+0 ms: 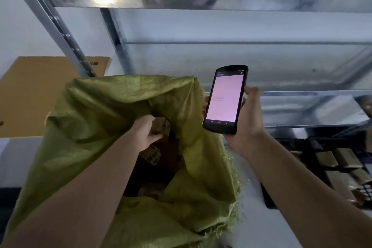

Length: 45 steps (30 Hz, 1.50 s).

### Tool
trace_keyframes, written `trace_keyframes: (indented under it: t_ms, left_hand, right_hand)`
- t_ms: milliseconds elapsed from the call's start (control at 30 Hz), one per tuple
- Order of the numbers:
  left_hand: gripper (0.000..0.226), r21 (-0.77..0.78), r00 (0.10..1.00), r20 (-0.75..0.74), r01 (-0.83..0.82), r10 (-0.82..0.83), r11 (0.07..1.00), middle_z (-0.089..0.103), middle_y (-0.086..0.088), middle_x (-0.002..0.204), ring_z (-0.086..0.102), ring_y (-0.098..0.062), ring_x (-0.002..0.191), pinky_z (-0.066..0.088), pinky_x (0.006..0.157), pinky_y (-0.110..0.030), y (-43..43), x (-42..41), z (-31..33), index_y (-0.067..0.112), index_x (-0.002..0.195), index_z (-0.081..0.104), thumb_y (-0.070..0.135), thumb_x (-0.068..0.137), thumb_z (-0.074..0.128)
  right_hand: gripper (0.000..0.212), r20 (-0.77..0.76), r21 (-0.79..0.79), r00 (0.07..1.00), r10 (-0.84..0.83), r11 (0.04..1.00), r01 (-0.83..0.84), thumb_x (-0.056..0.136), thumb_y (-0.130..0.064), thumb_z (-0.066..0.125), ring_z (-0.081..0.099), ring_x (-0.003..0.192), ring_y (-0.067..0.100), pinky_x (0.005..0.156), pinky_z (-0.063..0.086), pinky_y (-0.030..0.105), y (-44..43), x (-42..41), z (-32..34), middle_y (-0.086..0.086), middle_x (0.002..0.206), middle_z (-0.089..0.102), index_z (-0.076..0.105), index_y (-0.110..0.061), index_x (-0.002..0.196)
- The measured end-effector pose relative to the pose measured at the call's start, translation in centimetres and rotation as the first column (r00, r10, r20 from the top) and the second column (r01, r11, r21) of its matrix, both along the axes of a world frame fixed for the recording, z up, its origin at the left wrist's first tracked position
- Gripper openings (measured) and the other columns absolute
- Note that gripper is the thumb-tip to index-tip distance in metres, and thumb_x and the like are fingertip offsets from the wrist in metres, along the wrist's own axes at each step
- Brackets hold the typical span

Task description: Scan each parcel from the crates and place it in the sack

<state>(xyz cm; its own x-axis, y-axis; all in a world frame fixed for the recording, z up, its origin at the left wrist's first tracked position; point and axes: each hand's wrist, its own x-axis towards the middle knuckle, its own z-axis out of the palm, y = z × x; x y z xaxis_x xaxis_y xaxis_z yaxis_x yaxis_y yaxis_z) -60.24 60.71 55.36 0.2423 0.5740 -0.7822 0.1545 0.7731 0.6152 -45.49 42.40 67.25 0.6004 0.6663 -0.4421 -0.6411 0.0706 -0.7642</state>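
Parcel [160, 125], small and brown, is pinched in my left hand [146, 133], fingers curled round it, just inside the open mouth of the green sack [96, 106]. It hangs above other packages lying in the dark at the bottom. My right hand [248, 127] grips the handheld scanner [225, 98] upright beside the sack's rim, screen lit. I judge this to be the placing step, with this one's scan likely done. Next I'd need to let go so it drops clear of the folded cloth. Then I'd reach right to the black crate [267, 197], where more brown boxes [326, 159] wait, and bring the scanner to a label.
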Motion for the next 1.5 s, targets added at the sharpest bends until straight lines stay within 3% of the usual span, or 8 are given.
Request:
trace_keyframes:
  t_ms: [200,400,533,633,767,1200,1400,1500]
  left_hand:
    - [0.058,-0.045,0.984,0.034,0.177,-0.175,0.983,0.040,-0.036,0.152,0.045,-0.056,0.139,0.044,0.111,-0.068,-2.4,3.6,3.5,0.004,0.158,0.033,0.031,0.110,0.052]
    - [0.056,0.108,0.956,0.088,0.269,-0.278,0.957,0.042,-0.037,0.151,0.045,-0.051,0.140,0.041,0.117,-0.063,-9.2,8.8,6.8,0.004,0.158,0.039,0.036,0.112,0.044]
    - [0.037,0.226,0.963,0.123,0.208,-0.239,0.952,0.053,-0.024,0.126,0.056,-0.033,0.106,0.043,0.116,-0.054,-15.3,12.7,8.5,0.009,0.136,0.055,0.031,0.110,0.043]
    - [0.034,0.280,0.963,0.108,0.208,-0.245,0.937,0.052,-0.025,0.135,0.052,-0.041,0.121,0.049,0.100,-0.052,-21.1,15.2,9.5,0.011,0.130,0.058,0.033,0.105,0.050]
    - [0.040,0.339,0.950,0.053,0.271,-0.306,0.901,0.052,-0.026,0.142,0.051,-0.044,0.127,0.050,0.106,-0.054,-29.0,18.4,9.9,0.014,0.137,0.058,0.036,0.105,0.050]
    - [0.034,0.297,0.840,-0.066,0.532,-0.539,0.793,0.058,-0.020,0.132,0.054,-0.039,0.124,0.052,0.105,-0.053,-44.3,32.1,6.3,0.019,0.127,0.062,0.042,0.105,0.053]
    - [0.034,0.203,0.775,-0.073,0.627,-0.627,0.752,0.057,-0.019,0.137,0.052,-0.037,0.123,0.050,0.105,-0.050,-46.8,41.7,0.9,0.020,0.130,0.061,0.041,0.104,0.052]
    - [0.037,0.151,0.743,-0.070,0.668,-0.666,0.729,0.056,-0.020,0.141,0.052,-0.036,0.126,0.049,0.097,-0.046,-47.6,46.7,-2.1,0.019,0.132,0.061,0.040,0.104,0.052]
  right_hand:
    - [0.059,0.025,0.042,0.993,-0.112,0.993,0.111,0.105,-0.049,0.035,0.068,0.089,0.040,0.083,0.059,0.047,-4.8,1.6,1.7,0.024,0.105,0.071,0.067,-0.007,0.131]
    - [0.058,0.039,0.095,0.982,-0.185,0.979,0.181,0.106,-0.049,0.034,0.069,0.086,0.040,0.087,0.058,0.048,-12.7,4.1,3.5,0.023,0.102,0.071,0.068,-0.007,0.127]
    - [0.060,0.040,0.090,0.979,-0.201,0.976,0.197,0.107,-0.051,0.034,0.071,0.087,0.039,0.087,0.060,0.048,-19.9,6.3,3.8,0.024,0.104,0.072,0.066,-0.008,0.133]
    - [0.060,0.023,0.085,0.979,-0.201,0.976,0.199,0.107,-0.052,0.034,0.072,0.087,0.038,0.085,0.063,0.046,-25.5,8.2,3.7,0.022,0.106,0.072,0.067,-0.010,0.133]
    - [0.057,0.015,0.060,0.975,-0.222,0.973,0.221,0.107,-0.051,0.034,0.070,0.083,0.035,0.081,0.062,0.043,-32.7,10.5,3.7,0.021,0.104,0.070,0.068,-0.010,0.125]
    - [0.054,0.032,-0.138,0.914,-0.404,0.904,0.405,0.107,-0.054,0.038,0.070,0.075,0.029,0.078,0.057,0.041,-48.5,21.4,-0.7,0.016,0.097,0.069,0.068,-0.012,0.121]
    - [0.062,0.026,-0.269,0.895,-0.446,0.859,0.436,0.097,-0.065,0.040,0.071,0.094,0.034,0.082,0.055,0.041,-50.1,29.1,-4.4,0.015,0.108,0.076,0.066,-0.016,0.126]
    - [0.064,0.006,-0.306,0.879,-0.476,0.837,0.455,0.095,-0.065,0.041,0.068,0.089,0.031,0.068,0.055,0.034,-50.4,33.5,-6.4,0.014,0.112,0.072,0.063,-0.017,0.131]
